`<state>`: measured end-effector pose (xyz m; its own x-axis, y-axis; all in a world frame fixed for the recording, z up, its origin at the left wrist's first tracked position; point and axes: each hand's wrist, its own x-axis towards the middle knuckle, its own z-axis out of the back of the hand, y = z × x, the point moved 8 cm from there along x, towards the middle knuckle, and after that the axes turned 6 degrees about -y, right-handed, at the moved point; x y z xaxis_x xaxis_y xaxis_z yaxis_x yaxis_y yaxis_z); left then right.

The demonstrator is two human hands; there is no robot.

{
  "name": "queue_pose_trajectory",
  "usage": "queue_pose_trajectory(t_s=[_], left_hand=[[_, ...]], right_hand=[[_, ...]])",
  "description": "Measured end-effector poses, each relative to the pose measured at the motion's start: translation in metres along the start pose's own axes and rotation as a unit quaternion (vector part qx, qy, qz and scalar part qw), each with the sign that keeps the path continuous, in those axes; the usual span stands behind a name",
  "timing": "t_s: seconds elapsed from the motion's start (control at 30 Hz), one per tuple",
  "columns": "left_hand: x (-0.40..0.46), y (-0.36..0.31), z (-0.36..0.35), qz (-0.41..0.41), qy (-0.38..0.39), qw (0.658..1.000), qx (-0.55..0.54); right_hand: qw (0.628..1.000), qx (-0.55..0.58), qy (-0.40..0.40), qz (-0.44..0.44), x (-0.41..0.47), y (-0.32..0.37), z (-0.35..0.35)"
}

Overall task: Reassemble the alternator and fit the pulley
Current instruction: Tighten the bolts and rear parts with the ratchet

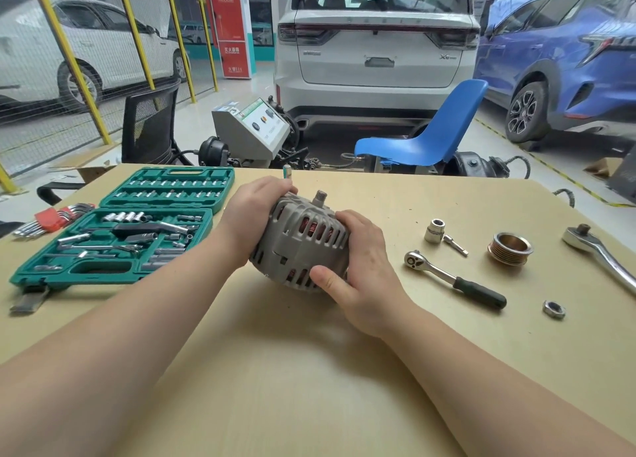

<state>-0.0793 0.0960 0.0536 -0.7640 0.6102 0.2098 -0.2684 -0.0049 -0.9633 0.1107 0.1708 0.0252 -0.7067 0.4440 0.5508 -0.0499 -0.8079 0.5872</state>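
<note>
Head view: the alternator (pixel 299 243) sits at the centre of the wooden table (pixel 275 370), tilted, its threaded shaft (pixel 320 196) pointing up toward 12 o'clock with no pulley on it. The left hand (pixel 256 215) wraps the housing from 9 o'clock, fingers curled over the far edge; the right hand (pixel 358 267) clasps it from 4 o'clock, thumb pressed on the near vents. Both hands hold the alternator and hide much of its sides.

At 3 o'clock, well apart from it, lies the grooved pulley (pixel 510 249). Between pulley and alternator stand a socket (pixel 435 230) and a short extension bit (pixel 455 244), with a small ratchet (pixel 454 279) at 4 o'clock, black handle pointing away. A nut (pixel 554 309) lies beyond it toward 4 o'clock, and a large chrome ratchet (pixel 599 253) near the right edge. At 9 o'clock an open green socket case (pixel 117 226) lies flat, hex keys (pixel 51 219) just beside it. A small upright cylinder (pixel 287 172) stands at 12 o'clock, just behind the left hand. Beyond the table: a blue chair (pixel 430 129) and parked cars.
</note>
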Motion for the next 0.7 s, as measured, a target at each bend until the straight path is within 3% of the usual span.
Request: queue_pose_trajectory(t_s=[0.33,0.5,0.7], left_hand=[[-0.007,0.018,0.004,-0.041,-0.077,0.994,-0.067],[-0.032,0.021,-0.012,-0.031,-0.150,0.988,-0.004],[-0.052,0.022,-0.037,-0.076,-0.108,0.991,0.036]], right_hand=[[0.998,-0.017,0.047,0.048,0.013,-0.014,0.003],[0.998,0.040,0.038,0.000,0.021,-0.047,0.027],[0.966,0.220,0.039,-0.128,0.012,-0.080,0.032]])
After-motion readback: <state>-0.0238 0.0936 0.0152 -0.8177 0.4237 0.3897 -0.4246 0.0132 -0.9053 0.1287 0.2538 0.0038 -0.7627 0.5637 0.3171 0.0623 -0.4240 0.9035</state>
